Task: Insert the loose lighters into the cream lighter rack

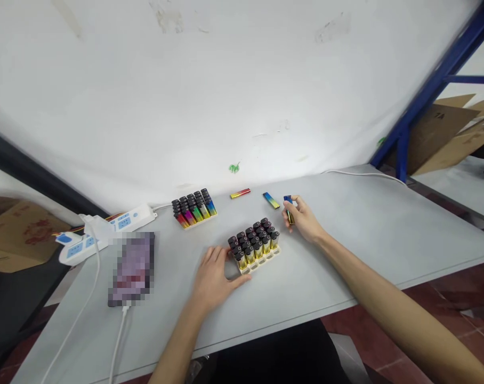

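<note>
My left hand (216, 277) grips the left end of a white tray (261, 262), its thumb along the front edge and its fingers at the far side. Several yellow-gold lighters with black tops (258, 248) stand upright in rows in that tray, and the front row of holes holds none. To the right of the tray, my right hand (300, 217) is closed around a blue and yellow lighter (290, 213), held just above the table. Behind lie a loose blue-yellow lighter (271, 200) and a red-yellow lighter (240, 193), both flat on the table.
A second tray of multicoloured lighters (196, 210) stands at the back left. Farther left are a power strip (134, 217) and a phone (132, 269) with a white cable. A white wall (242, 96) bounds the grey table (386, 229); cardboard boxes (445, 133) sit beyond a blue frame.
</note>
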`<state>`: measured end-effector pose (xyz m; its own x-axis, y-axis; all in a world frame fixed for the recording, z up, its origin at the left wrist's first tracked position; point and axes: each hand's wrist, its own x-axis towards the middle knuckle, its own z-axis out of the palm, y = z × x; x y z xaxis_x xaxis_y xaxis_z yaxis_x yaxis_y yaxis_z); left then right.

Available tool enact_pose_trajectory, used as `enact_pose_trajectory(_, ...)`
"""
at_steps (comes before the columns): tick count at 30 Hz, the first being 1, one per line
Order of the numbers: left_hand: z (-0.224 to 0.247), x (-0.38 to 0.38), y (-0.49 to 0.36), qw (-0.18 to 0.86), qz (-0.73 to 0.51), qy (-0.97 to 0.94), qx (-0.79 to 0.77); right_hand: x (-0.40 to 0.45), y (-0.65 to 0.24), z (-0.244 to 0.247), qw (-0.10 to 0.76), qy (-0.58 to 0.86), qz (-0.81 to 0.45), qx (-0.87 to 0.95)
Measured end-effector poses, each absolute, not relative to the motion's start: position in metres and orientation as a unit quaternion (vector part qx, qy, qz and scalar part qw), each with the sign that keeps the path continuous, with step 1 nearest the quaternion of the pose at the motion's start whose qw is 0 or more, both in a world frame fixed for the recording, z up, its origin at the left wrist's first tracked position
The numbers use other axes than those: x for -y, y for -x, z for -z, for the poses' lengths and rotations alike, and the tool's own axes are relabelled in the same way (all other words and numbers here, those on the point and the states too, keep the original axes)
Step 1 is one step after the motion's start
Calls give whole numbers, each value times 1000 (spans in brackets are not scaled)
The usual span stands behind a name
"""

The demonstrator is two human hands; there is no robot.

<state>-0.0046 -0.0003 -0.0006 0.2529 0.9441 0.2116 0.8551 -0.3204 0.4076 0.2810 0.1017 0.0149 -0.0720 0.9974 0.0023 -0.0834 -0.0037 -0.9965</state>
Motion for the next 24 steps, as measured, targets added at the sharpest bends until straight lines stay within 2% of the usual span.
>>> enact_pose_trajectory(7, -3, 1, 3, 117, -198, -776, -588, -98, -281, -20, 505, 438, -616, 417)
enact_pose_trajectory(24, -5, 1, 1, 112, -182, -778, -591, -102, -283, -19, 537, 456, -622, 343)
